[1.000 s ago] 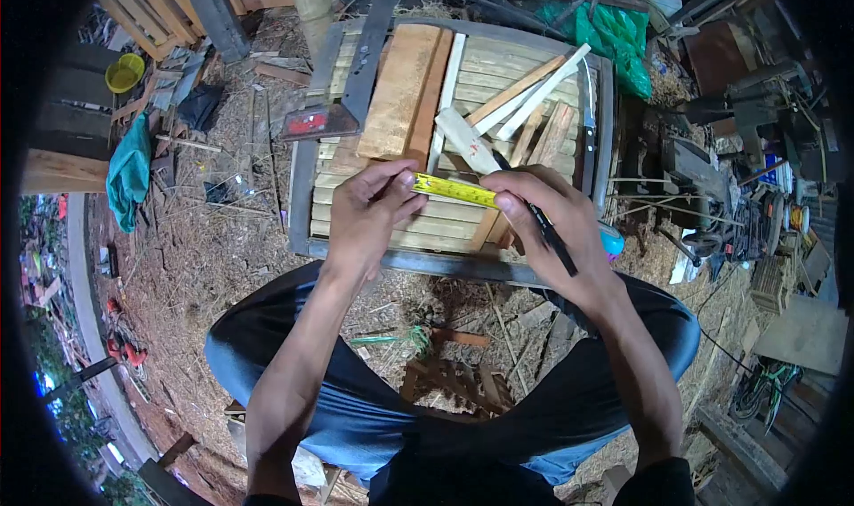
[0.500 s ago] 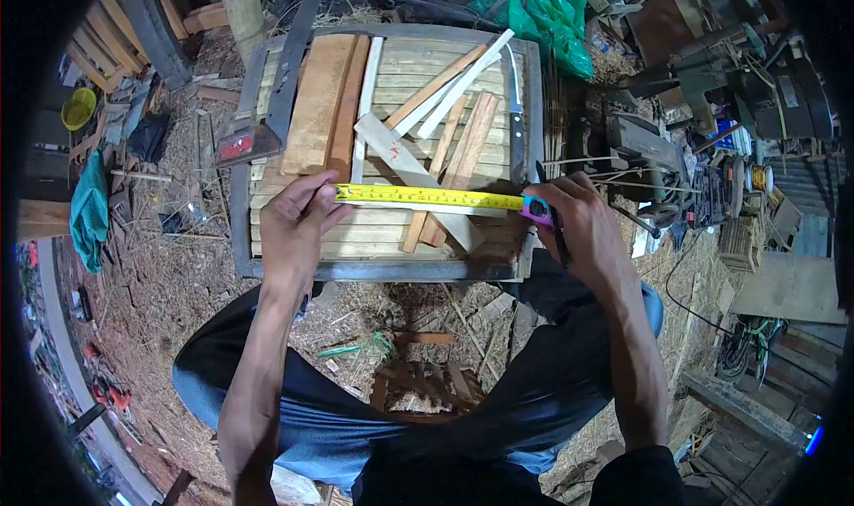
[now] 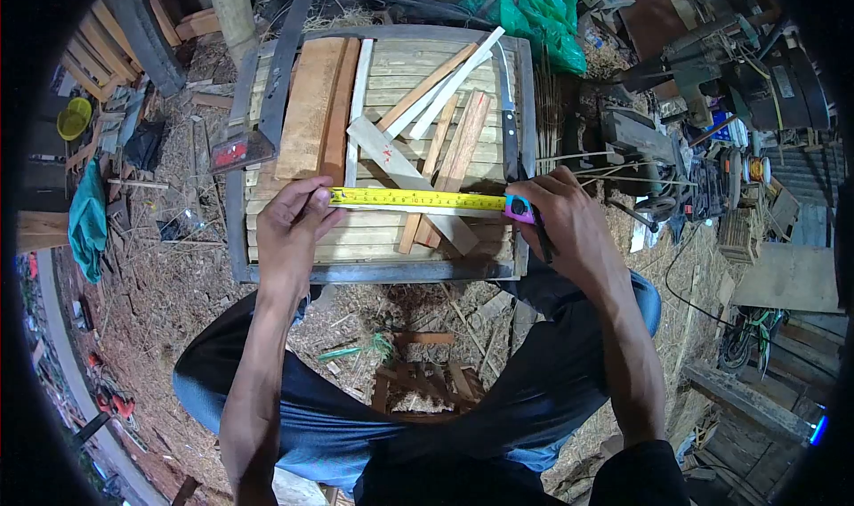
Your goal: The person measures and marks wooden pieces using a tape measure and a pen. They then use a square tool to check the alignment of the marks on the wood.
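A yellow tape measure (image 3: 418, 200) is stretched level over a thin pale strip (image 3: 445, 211), above a slatted wooden table (image 3: 391, 274). The fingers of my left hand (image 3: 292, 221) pinch its left end. My right hand (image 3: 567, 219) grips the pink and blue tape case (image 3: 519, 209) at the other end, with a dark, slender pen-like object (image 3: 543, 241) also in that hand. Beneath the tape, a pale board with red marks (image 3: 390, 153) crosses a reddish-brown stick (image 3: 466, 141). Thick brown boards (image 3: 310, 105) lie beyond my left hand.
A knife (image 3: 509, 119) lies along the table's right side. At the left edge rests a dark metal blade (image 3: 286, 74) beside a red-marked piece (image 3: 233, 153). A green bag (image 3: 543, 25) is behind the table; machinery (image 3: 654, 141) stands on the right.
My right hand and the tape case have shifted slightly left, and the exposed tape looks a little shorter. The whole view has moved slightly. Both hands keep their hold.
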A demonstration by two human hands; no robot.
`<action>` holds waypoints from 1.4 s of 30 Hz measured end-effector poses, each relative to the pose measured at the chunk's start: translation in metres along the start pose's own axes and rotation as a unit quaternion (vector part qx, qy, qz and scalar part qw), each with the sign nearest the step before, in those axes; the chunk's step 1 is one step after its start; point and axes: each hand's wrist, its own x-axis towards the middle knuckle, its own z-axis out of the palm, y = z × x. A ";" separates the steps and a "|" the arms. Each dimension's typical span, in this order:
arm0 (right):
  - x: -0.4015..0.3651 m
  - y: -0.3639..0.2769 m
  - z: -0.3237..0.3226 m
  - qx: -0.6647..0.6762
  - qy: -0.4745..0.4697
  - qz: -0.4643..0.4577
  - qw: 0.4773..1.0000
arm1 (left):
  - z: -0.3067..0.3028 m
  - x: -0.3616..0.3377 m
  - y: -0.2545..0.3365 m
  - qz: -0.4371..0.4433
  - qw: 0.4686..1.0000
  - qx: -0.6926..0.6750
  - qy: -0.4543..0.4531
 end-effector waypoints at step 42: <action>-0.003 -0.006 0.004 0.003 -0.011 0.023 1.000 | -0.004 -0.008 0.022 -0.172 0.959 -0.202 -0.099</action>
